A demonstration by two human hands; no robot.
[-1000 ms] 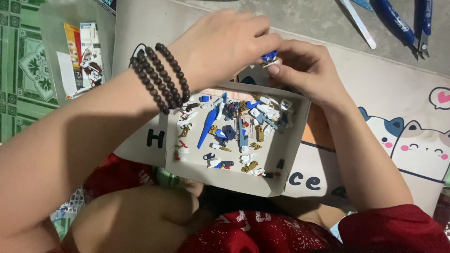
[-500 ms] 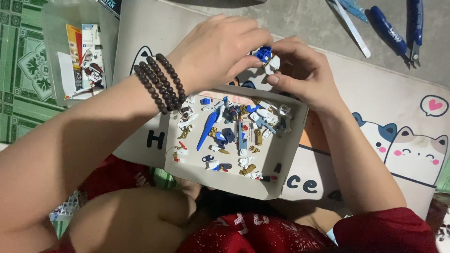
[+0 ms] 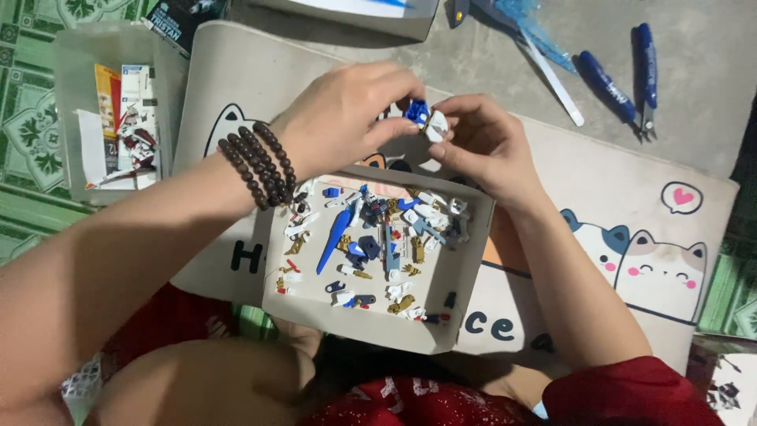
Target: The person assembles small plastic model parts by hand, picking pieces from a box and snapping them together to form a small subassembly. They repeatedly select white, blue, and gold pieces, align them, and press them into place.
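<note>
Both hands meet above the far edge of a shallow cardboard box lid (image 3: 441, 315). My left hand (image 3: 343, 114), with dark bead bracelets on the wrist, pinches a small blue-and-white model piece (image 3: 424, 120) from the left. My right hand (image 3: 481, 150) grips the same piece from the right with thumb and fingertips. Inside the lid lie several small plastic model parts (image 3: 378, 244) in blue, white, gold and red, among them a long blue blade-shaped part (image 3: 333, 237).
The lid rests on a beige mat with cartoon cats (image 3: 646, 252). Blue-handled nippers (image 3: 627, 79) and a white tool (image 3: 552, 79) lie on the grey floor at the far right. A clear plastic tub (image 3: 118, 118) with leaflets stands at the left.
The held piece has turned between my fingers, and more of its blue and white shows now. The view sits a little lower on the floor, so the tools appear further down the picture.
</note>
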